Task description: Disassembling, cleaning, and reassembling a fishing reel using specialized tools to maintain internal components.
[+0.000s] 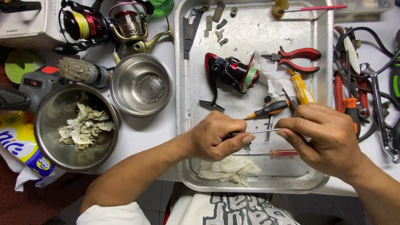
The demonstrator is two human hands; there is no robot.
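Reel-servicing step, mid-disassembly: left hand (216,139) and right hand (323,135) both pinched a thin metal shaft (260,131) held level over the tray (183,104), near of the red spinning reel (231,75); next move prob. needs steady fingertip control.

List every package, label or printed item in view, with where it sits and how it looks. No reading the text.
Plastic pack: lower left, partly under the large steel bowl; crumpled, yellow, white and blue.
Cardboard box: top left corner, beside the reels; white, rectangular, small dark print.
Printed shirt: bottom centre, below the tray; white with bold black lettering.
No screens or signs.
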